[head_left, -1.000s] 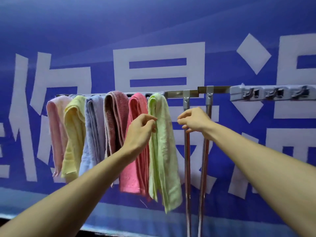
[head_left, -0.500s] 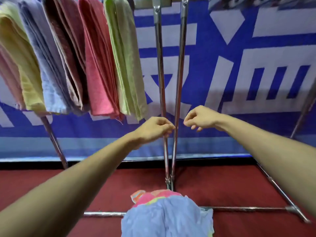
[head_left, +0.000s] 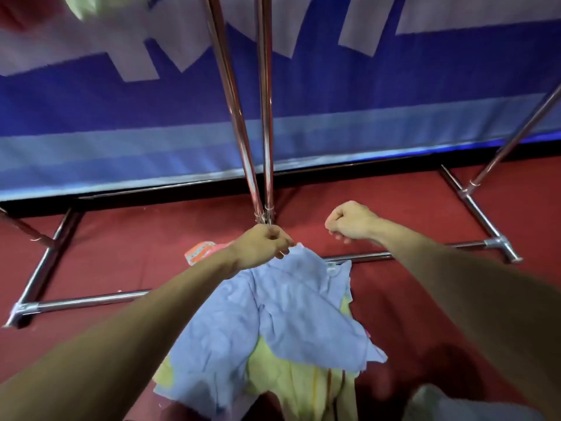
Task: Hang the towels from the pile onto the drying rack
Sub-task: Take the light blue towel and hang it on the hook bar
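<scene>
Head view, single frame.

My left hand (head_left: 261, 246) is curling its fingers round the top corner of the pale blue towel (head_left: 288, 314), pinching the cloth up into a small peak. My right hand (head_left: 349, 221), at 3 o'clock of the left and apart from it, is making a loose fist, knuckles up, gripping nothing.

The pale blue towel is lying crumpled, soft and creased, on top of the pile (head_left: 267, 354) at 6 o'clock of the frame, on the red carpet (head_left: 425, 208). A yellow towel (head_left: 291, 387) is showing beneath it. A patterned orange-pink cloth (head_left: 200, 252) is peeking out at 10 o'clock of the pile.

The drying rack (head_left: 239, 117), of round polished metal tubing, is standing at 12 o'clock. Its two uprights are converging just beyond my left knuckles, and its base bars are running toward 9 and 3 o'clock. Behind it a blue banner (head_left: 394, 86) with white shapes is hanging. A green towel (head_left: 85, 4) is showing blurred at 11 o'clock.
</scene>
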